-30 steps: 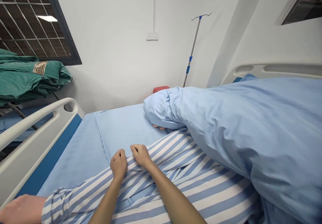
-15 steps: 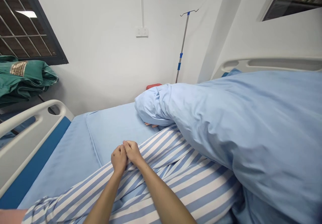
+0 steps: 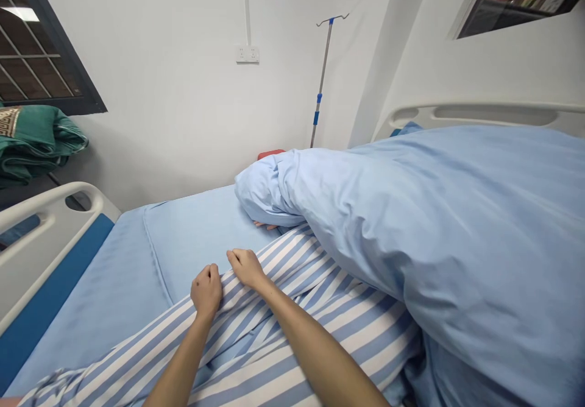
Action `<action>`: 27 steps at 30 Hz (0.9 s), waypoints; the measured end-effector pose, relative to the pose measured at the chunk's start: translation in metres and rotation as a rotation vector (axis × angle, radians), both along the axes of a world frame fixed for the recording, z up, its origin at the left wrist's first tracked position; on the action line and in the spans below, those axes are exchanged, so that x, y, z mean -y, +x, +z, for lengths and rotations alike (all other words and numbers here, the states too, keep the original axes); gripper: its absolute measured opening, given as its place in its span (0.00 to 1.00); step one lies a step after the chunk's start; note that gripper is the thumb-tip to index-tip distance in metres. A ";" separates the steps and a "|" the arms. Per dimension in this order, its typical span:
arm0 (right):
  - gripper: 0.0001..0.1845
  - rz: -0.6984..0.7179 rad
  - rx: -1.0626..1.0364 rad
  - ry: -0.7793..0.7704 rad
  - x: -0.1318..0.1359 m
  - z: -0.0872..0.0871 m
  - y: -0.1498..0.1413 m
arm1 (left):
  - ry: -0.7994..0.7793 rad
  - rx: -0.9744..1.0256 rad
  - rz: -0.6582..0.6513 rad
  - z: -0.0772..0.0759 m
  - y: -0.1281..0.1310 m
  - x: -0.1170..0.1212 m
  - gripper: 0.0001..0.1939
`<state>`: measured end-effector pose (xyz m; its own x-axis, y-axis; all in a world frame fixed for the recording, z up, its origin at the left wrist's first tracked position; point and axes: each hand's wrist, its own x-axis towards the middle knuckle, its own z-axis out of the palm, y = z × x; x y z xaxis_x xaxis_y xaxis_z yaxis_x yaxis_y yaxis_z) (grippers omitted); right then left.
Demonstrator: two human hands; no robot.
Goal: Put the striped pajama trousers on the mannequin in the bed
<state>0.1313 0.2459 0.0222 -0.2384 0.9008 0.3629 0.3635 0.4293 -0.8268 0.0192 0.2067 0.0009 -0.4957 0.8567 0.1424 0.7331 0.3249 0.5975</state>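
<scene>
White plastic bed rail (image 3: 55,195) being seen left of hands. Fold of blue-and-white striped cotton gown (image 3: 292,334) being gripped by closed left hand (image 3: 206,291) and closed right hand (image 3: 247,268), hands just apart. Rumpled pale-blue duvet (image 3: 457,254) being heaped right of hands, over gown's far side.

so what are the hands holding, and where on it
The left hand and right hand are both closed on the blue-and-white striped gown, gripping it side by side along its edge beside the blue sheet.
</scene>
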 end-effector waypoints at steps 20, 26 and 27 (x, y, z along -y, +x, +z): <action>0.20 -0.043 -0.447 -0.274 -0.022 -0.009 0.014 | 0.129 0.225 0.025 0.008 0.074 -0.028 0.19; 0.18 -0.045 0.100 0.090 -0.021 0.009 0.054 | 0.040 0.129 -0.018 0.010 0.077 -0.028 0.19; 0.19 -0.049 0.116 0.121 -0.021 0.009 0.060 | 0.042 0.113 -0.017 0.010 0.078 -0.028 0.19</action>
